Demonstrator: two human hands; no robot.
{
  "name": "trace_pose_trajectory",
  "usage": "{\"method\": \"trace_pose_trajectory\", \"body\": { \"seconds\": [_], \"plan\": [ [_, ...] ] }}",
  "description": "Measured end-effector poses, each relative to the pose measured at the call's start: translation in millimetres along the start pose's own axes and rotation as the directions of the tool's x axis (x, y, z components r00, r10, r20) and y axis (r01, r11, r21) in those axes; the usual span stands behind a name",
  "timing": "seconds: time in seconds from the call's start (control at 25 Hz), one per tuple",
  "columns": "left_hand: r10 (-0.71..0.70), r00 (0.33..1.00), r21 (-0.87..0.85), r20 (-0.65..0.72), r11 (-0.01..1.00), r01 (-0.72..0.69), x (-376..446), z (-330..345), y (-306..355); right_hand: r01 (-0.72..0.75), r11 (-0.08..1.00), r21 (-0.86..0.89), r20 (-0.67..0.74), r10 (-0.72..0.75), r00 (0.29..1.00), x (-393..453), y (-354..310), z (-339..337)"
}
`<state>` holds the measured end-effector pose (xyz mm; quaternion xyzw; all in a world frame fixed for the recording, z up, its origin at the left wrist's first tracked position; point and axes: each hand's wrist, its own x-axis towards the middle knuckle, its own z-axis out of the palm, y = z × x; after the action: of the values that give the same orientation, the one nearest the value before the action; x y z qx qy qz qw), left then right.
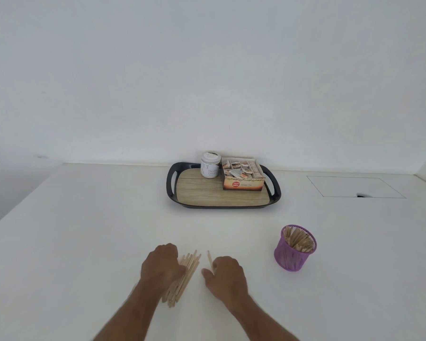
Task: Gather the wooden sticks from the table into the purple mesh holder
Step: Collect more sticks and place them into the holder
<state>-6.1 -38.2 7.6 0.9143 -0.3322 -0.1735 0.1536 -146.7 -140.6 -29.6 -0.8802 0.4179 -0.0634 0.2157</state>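
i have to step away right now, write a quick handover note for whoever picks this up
Left hand: grips a bundle of wooden sticks lying on the table.
Right hand: pinches a single stick beside the bundle.
Purple holder: stands upright to the right, already holding many sticks.
Done: part of the sticks are in the holder.
Left: carry the bundle and the single stick over and drop them in.

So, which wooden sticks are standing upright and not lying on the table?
The wooden sticks inside the purple mesh holder stand upright. The bundle under the left hand lies flat on the white table.
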Motion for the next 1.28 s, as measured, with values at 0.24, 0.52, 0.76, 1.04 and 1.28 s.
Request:
{"method": "trace_pose_trajectory", "body": {
  "seconds": [0.24, 0.52, 0.76, 1.04, 1.28],
  "plan": [
    [-0.031, 0.999, -0.075, 0.008, 0.997, 0.031, 3.6, 7.8, -0.5, -0.109, 0.986, 0.128, 0.048, 0.104, 0.993, 7.1, -27.6, 4.2],
    [-0.054, 0.998, -0.145, 0.012, 0.988, 0.055, 7.8, 8.4, 0.7, -0.139, 0.983, 0.118, 0.089, 0.129, 0.988, 11.5, -40.4, 1.7],
    [-0.134, 0.99, -0.241, 0.037, 0.96, 0.139, 10.6, 5.4, -1.8, -0.121, 0.985, 0.12, 0.124, 0.106, 0.987, 8.2, -49.6, -2.4],
    [-0.145, 0.984, -0.313, 0.105, 0.934, 0.171, 10.8, 2.6, -1.7, -0.122, 0.989, 0.09, 0.159, 0.106, 0.982, 7.4, -55.9, 0.2],
    [-0.103, 0.991, -0.355, 0.09, 0.926, 0.128, 12.7, 2.0, 4.4, -0.147, 0.989, 0.005, 0.165, 0.145, 0.976, 17.4, -52.6, -8.5]
  ]
}}
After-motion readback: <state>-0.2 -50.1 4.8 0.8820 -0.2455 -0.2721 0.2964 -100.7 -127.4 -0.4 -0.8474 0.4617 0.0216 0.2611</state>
